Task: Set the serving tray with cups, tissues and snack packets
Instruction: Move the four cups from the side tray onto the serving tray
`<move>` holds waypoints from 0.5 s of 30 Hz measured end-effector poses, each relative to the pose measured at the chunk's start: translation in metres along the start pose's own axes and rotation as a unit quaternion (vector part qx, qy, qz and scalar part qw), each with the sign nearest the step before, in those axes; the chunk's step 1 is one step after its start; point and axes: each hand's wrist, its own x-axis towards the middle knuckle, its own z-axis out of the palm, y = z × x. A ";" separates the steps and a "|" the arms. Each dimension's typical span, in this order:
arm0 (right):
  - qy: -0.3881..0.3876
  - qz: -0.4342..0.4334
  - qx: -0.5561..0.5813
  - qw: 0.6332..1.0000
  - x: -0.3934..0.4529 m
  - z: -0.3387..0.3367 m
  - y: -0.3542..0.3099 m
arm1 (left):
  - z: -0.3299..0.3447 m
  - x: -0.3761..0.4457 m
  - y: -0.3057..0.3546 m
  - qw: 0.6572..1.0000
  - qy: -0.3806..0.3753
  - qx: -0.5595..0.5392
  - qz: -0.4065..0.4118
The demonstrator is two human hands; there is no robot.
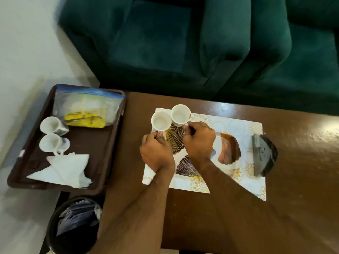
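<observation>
- Now, at the far left, your brown serving tray [110,143] sits just beside the table's left edge, with two white cups [52,124] upright along its left side, one behind the other.
- At the tray's far end lies a clear zip bag [88,105] holding yellow snack packets [85,119]; white tissues [64,169] lie crumpled at its near end.
- Below the tray's near edge stands a dark bin [73,224] with paper inside.
- On the brown tabletop [201,217], a patterned placemat [244,129] lies near the middle.
- Your left hand [156,153] pinches the handle of a white cup [161,120] at the placemat's far left corner, fingers curled round it.
- Your right hand [199,139] grips the handle of a second white cup [180,114], which touches the first on its right side.
- Whether either cup is resting on the placemat or is raised off it, you cannot tell.
- At the placemat's right edge lies a dark, rounded object [264,154], partly on the mat.
- Beyond the table's far edge stands a green sofa [183,43].
</observation>
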 end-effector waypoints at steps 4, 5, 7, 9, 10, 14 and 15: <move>0.030 0.018 -0.004 0.999 -0.005 -0.023 0.033 | 0.020 -0.031 0.005 0.999 -0.033 0.008 0.017; 0.035 0.022 0.000 0.999 -0.007 -0.027 0.039 | 0.024 -0.036 0.005 0.999 -0.036 0.014 0.029; 0.033 0.033 0.007 0.999 -0.009 -0.033 0.052 | 0.031 -0.046 0.003 0.998 -0.044 0.013 0.049; 0.031 0.043 0.001 0.999 -0.011 -0.037 0.065 | 0.034 -0.053 0.002 0.997 -0.059 0.008 0.051; 0.031 0.050 -0.002 0.998 -0.013 -0.038 0.071 | 0.037 -0.056 0.002 0.996 -0.066 0.011 0.052; 0.037 0.070 -0.014 0.997 -0.020 -0.039 0.084 | 0.043 -0.066 -0.001 0.995 -0.082 0.018 0.052; 0.041 0.076 -0.010 0.996 -0.022 -0.039 0.086 | 0.044 -0.068 -0.001 0.995 -0.088 0.019 0.051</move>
